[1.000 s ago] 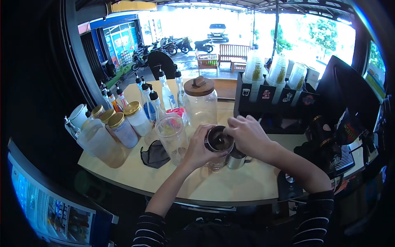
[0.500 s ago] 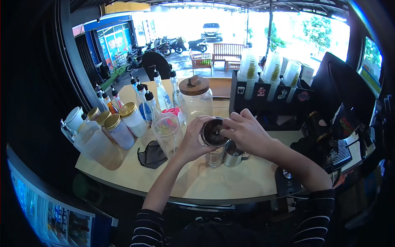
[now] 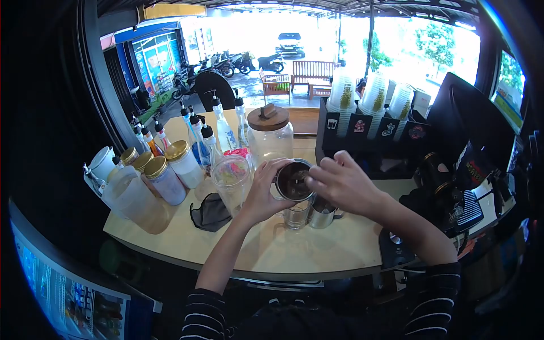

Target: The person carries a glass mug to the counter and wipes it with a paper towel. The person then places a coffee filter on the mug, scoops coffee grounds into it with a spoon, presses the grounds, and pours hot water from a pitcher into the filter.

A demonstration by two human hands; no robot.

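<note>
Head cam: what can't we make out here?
In the head view:
Anything pinched in the right hand: hidden by the hand itself.
Contents of the held cup: too dark and blurred to identify.
Metal pitcher: top partly hidden behind the cup and hand.
Print on the stacked cups: too small to read.

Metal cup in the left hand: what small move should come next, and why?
Perhaps a gentle stir by the right hand: it is curled at the mouth of the metal cup, which looks dark inside and is held by the left hand. Whether the right pinches anything is unclear.
</note>
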